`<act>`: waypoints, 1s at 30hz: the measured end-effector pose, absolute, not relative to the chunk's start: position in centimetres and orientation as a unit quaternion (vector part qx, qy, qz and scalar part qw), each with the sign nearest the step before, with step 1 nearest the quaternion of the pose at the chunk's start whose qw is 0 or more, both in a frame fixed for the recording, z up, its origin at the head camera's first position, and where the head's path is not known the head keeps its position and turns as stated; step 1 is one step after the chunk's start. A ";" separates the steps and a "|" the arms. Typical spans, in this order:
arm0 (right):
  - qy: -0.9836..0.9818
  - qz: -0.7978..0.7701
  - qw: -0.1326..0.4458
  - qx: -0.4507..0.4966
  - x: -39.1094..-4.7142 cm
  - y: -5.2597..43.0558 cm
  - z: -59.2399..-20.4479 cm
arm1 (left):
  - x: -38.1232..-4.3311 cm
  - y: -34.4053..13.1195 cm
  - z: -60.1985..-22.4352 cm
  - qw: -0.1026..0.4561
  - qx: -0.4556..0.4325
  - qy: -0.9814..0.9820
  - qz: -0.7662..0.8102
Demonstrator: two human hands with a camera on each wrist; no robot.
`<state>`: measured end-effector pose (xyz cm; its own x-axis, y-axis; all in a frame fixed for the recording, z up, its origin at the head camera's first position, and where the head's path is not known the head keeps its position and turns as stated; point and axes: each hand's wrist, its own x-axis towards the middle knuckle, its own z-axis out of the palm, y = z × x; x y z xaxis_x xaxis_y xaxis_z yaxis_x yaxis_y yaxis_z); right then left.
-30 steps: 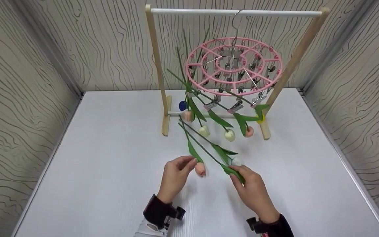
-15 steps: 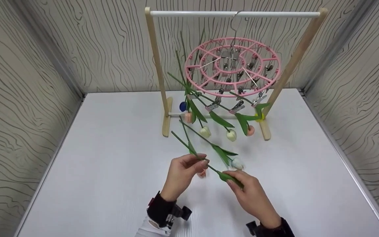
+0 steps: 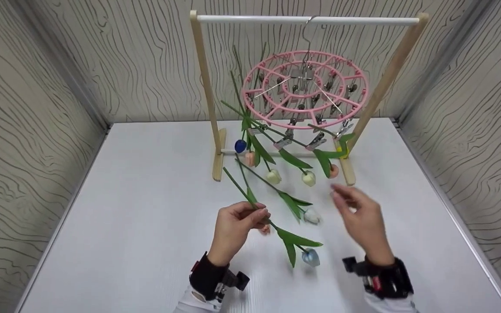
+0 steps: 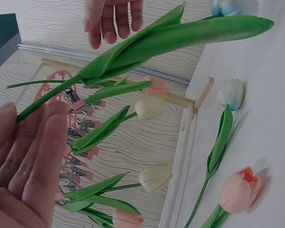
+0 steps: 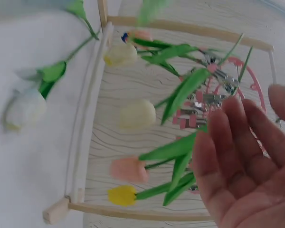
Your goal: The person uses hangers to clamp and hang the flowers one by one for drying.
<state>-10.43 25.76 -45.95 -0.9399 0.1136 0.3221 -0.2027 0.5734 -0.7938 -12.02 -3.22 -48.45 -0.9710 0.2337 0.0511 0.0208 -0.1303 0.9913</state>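
Note:
My left hand (image 3: 238,228) pinches the stem of a light blue artificial tulip (image 3: 310,257) between thumb and fingers. Its bloom points toward the front right, and in the left wrist view its long green leaf (image 4: 133,59) rises past the fingertips. My right hand (image 3: 363,219) is off to the right, holding nothing, its fingers loosely bent in the right wrist view. Beyond the left hand lies a pale white-blue tulip (image 3: 312,216) on the white table. A pink tulip (image 4: 240,190) also lies there, partly hidden behind the left hand in the head view.
A pink round clip hanger (image 3: 307,126) hangs from a wooden stand (image 3: 206,82) at the back. Its clips carry several tulips, including a dark blue one (image 3: 240,146), a cream one (image 3: 308,178) and a yellow one (image 3: 342,151). Patterned walls enclose the table.
The left hand has gone from the pink tulip to the blue tulip's stem. The right hand, which held that tulip near its leaves, has let go and moved away to the right.

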 end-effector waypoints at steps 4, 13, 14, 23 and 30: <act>-0.849 0.482 0.201 -0.084 -16.0 29.2 -42.5 | -12.2 -3.2 -48.0 0.058 0.098 0.660 0.743; -0.868 0.477 0.110 -0.085 -25.8 33.0 -37.6 | -12.9 -3.0 -47.2 0.051 0.104 0.664 0.739; -0.868 0.479 0.100 -0.082 -26.3 33.1 -37.2 | -12.9 -2.9 -47.1 0.049 0.106 0.664 0.738; -0.859 0.500 0.063 -0.085 -29.5 33.3 -35.2 | -13.3 -2.7 -46.2 0.042 0.113 0.671 0.732; -0.891 0.444 0.044 -0.085 -29.4 34.0 -34.9 | -13.4 -2.6 -45.9 0.035 0.113 0.673 0.730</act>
<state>-29.36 34.04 -34.89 -0.9816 0.1908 0.0021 0.1131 0.5906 -0.7990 -13.40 -2.58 -45.94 -0.9721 0.2024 0.1183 0.1017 -0.0910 0.9907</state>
